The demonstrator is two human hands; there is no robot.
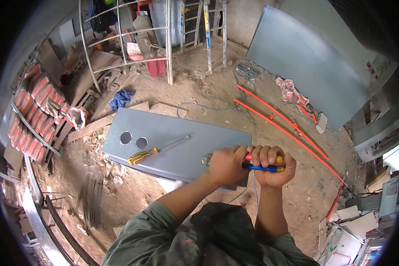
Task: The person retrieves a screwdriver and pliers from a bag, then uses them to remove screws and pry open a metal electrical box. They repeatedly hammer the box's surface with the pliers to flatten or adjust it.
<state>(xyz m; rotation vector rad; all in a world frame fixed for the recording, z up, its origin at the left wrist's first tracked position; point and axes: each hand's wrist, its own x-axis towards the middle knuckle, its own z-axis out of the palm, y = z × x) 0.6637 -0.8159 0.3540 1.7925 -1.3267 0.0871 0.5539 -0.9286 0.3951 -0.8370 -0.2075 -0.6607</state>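
A grey metal box (177,137) lies flat before me with two round holes cut near its left end. Toward its right end I grip a pair of pliers (264,167) with red and blue handles and yellow tips. My left hand (226,166) is closed around them near the head, my right hand (275,167) around the handle ends. The metal jaws (206,160) show just left of my left hand, at the box's top; what they bite is hidden. A screwdriver (153,151) with a yellow and black handle rests on the box, left of my hands.
Orange-red pipes (288,135) lie on the dirt floor at right, near a coiled grey cable (246,71). Stacked red-and-white sacks (40,111) stand at left. Behind are a metal scaffold frame (168,44), a ladder (208,40) and a large leaning grey sheet (306,57).
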